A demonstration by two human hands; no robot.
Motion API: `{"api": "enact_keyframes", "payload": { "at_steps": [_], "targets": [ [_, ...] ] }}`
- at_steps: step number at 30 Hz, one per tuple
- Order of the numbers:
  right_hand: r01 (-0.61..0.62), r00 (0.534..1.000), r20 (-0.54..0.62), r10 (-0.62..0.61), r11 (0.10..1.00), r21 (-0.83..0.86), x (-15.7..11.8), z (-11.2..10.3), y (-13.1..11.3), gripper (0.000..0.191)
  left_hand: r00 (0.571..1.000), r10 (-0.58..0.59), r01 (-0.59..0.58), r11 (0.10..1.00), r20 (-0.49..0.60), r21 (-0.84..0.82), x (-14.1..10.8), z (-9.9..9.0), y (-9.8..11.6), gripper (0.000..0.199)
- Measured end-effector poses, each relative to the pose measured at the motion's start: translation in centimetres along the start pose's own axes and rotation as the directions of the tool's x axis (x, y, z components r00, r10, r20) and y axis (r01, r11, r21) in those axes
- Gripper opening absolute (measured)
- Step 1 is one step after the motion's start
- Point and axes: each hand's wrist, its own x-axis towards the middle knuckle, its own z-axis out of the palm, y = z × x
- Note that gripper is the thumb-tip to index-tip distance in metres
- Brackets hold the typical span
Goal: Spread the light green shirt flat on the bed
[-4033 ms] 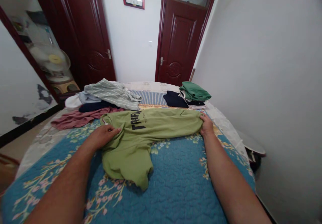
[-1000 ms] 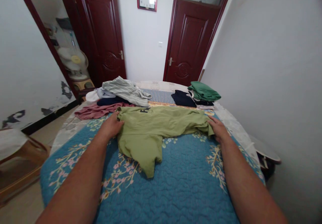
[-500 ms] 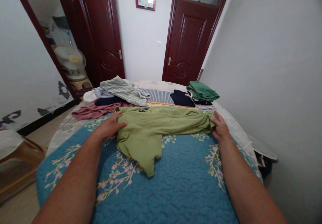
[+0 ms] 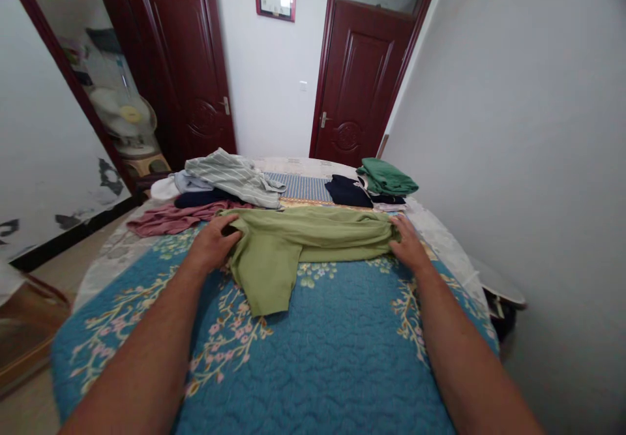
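A light green T-shirt (image 4: 313, 231) lies folded over in a long band across the far half of a blue floral quilted cover (image 4: 337, 344). One sleeve hangs out toward me on its left side. My left hand (image 4: 215, 242) pinches the shirt's left end, thumb and fingers closed on the fabric. At the right end, my right hand (image 4: 407, 242) grips the bunched edge between thumb and fingers. Both hands rest low, close to the cover.
Behind the shirt on the left is a loose heap with a striped shirt (image 4: 235, 177) and a pink garment (image 4: 166, 218). Folded clothes, a green one (image 4: 387, 175) and a navy one (image 4: 348, 190), sit at back right. A wall (image 4: 528, 128) stands on the right.
The shirt's far part has folded over, covering the dark print. The sleeve now lies flatter and straighter. My right hand has come slightly left, and the view has shifted a little.
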Motion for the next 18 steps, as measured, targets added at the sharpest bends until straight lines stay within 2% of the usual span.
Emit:
{"api": "enact_keyframes", "payload": {
  "at_steps": [1,3,6,9,12,15,17,18],
  "targets": [
    [0.034,0.996,0.085,-0.034,0.999,-0.004,-0.1,0.2,-0.1,0.075,1.000,0.014,-0.016,0.998,0.021,0.068,0.0,0.1,-0.1,0.028],
    [0.042,0.983,0.182,-0.032,0.998,-0.052,-0.3,0.6,-0.3,0.071,0.998,-0.004,-0.009,0.979,0.061,0.202,0.0,0.2,-0.3,0.031],
    [-0.062,0.985,0.150,0.089,0.982,-0.177,-0.3,1.0,-0.5,0.053,0.994,-0.082,0.055,0.939,0.065,0.338,0.0,-0.3,-0.7,0.037],
    [-0.148,0.977,0.117,0.180,0.960,-0.237,-0.2,0.7,-0.4,0.039,0.978,-0.115,0.058,0.951,0.173,0.305,0.0,-0.8,-1.1,0.026],
    [-0.179,0.973,0.104,0.208,0.955,-0.237,-0.3,0.3,-0.4,0.035,0.952,-0.119,0.041,0.963,0.283,0.268,-0.3,-0.9,-1.0,0.020],
    [-0.204,0.972,0.081,0.222,0.962,-0.183,-0.4,0.3,-0.5,0.032,0.899,-0.099,-0.010,0.970,0.427,0.245,-0.8,-0.9,-0.1,0.018],
    [-0.215,0.973,0.058,0.224,0.967,-0.136,-0.5,0.5,-0.4,0.032,0.836,-0.092,-0.018,0.981,0.541,0.195,-1.4,-1.1,0.9,0.026],
    [-0.215,0.974,0.047,0.222,0.969,-0.117,-0.5,0.6,-0.4,0.033,0.801,-0.114,0.015,0.985,0.587,0.171,-1.7,-1.2,1.5,0.030]
  ]
}}
